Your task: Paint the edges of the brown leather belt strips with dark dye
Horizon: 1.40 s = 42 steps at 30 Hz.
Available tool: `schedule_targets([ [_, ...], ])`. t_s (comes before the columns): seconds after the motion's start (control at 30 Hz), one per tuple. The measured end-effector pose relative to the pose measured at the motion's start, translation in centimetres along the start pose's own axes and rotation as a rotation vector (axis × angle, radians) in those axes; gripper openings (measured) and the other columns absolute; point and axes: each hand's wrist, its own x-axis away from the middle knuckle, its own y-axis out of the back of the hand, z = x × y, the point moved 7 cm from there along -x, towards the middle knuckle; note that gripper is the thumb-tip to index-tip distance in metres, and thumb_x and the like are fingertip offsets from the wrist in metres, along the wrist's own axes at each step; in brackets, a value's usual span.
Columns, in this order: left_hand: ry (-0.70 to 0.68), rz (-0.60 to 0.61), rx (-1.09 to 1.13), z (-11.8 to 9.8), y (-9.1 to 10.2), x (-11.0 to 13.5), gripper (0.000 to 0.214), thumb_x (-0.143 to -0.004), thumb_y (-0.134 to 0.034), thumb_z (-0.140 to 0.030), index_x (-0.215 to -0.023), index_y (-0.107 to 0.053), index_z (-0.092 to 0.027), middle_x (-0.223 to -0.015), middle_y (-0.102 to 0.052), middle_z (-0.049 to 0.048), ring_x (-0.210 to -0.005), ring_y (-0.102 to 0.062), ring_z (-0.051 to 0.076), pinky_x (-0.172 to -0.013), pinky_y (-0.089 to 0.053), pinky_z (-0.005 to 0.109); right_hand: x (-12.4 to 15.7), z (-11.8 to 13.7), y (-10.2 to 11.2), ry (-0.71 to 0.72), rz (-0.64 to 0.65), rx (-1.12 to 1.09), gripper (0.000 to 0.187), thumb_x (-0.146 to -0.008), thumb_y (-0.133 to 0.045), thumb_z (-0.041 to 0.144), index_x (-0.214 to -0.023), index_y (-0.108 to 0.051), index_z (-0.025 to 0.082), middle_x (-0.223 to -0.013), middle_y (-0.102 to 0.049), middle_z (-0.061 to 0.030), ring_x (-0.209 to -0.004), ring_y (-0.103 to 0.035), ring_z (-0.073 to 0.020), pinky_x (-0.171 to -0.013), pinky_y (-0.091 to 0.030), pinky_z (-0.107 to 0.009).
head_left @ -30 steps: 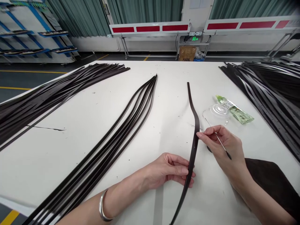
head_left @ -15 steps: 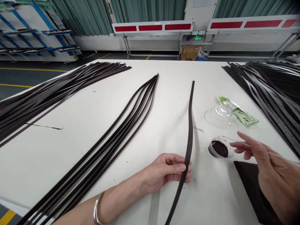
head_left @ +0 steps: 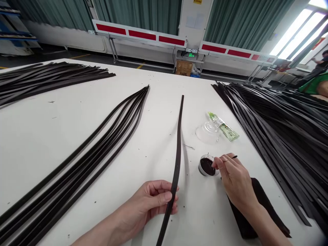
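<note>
My left hand pinches a long, narrow black strap between thumb and fingers. The strap runs away from me, its far end towards the middle of the table. My right hand is closed round a thin stick with a dark tip, which sticks out above the fingers. Its fingertips are at the right rim of a small cup of black paste or liquid; whether they touch it I cannot tell. Under my right forearm lies a flat black piece. Beyond the cup are a clear plastic lid and a green tube-like packet.
Several black straps lie bunched left of my left hand. Larger piles of straps cover the far left and the right side of the white table. Another person's green sleeve shows at the right edge.
The view has swung to the right. My right hand has moved closer to the cup, and its fingers have closed round the stick. My left hand still holds the strap.
</note>
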Motion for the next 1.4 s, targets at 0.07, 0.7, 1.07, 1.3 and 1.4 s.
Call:
schedule_targets([
  [0.07,-0.001,-0.007,0.004,0.0,0.1,0.0,0.022,-0.074,-0.082,-0.026,-0.088,-0.07,-0.014,-0.083,-0.07,0.0046,-0.074,-0.067,0.017,-0.076,-0.053,0.03,0.0,-0.1,-0.2,0.004,0.005,-0.002,0.028,-0.101,-0.043,0.027,-0.077,-0.057,0.021,-0.071,-0.06,-0.001,-0.079,-0.053,-0.0158,-0.069,-0.043,-0.029],
  [0.7,-0.024,0.02,0.066,0.0,-0.4,0.1,0.025,-0.07,-0.084,-0.023,-0.087,-0.069,-0.012,-0.082,-0.071,0.0065,-0.071,-0.068,0.017,-0.076,-0.053,0.031,2.1,-0.7,0.1,-0.643,-0.131,-0.811,0.038,-0.092,-0.053,0.05,-0.081,-0.067,0.017,-0.081,-0.065,-0.0058,-0.075,-0.061,-0.0167,-0.071,-0.053,-0.029],
  [1.07,-0.036,0.094,0.092,0.5,-0.5,-0.2,0.025,-0.072,-0.082,-0.024,-0.09,-0.068,-0.011,-0.085,-0.072,0.0085,-0.075,-0.07,0.019,-0.082,-0.054,0.036,2.9,8.1,0.3,0.076,0.009,-0.436,0.027,-0.097,-0.038,0.015,-0.088,-0.062,0.021,-0.084,-0.067,-0.0036,-0.086,-0.061,-0.0156,-0.082,-0.047,-0.031],
  [1.3,-0.047,0.106,0.084,0.6,-0.6,-0.2,0.029,-0.07,-0.083,-0.024,-0.091,-0.068,-0.011,-0.082,-0.072,0.0082,-0.072,-0.07,0.018,-0.08,-0.053,0.033,3.1,9.1,-0.2,0.259,0.001,-0.491,0.025,-0.09,-0.041,-0.001,-0.098,-0.059,0.014,-0.085,-0.064,-0.0057,-0.089,-0.058,-0.0164,-0.078,-0.047,-0.034],
  [1.4,-0.048,0.102,0.081,0.6,-0.6,-0.2,0.029,-0.07,-0.083,-0.024,-0.091,-0.068,-0.011,-0.082,-0.072,0.008,-0.071,-0.069,0.017,-0.079,-0.053,0.033,3.2,9.1,-0.4,0.275,0.015,-0.495,0.024,-0.089,-0.042,-0.002,-0.098,-0.058,0.013,-0.086,-0.064,-0.0065,-0.089,-0.057,-0.0165,-0.078,-0.047,-0.035],
])
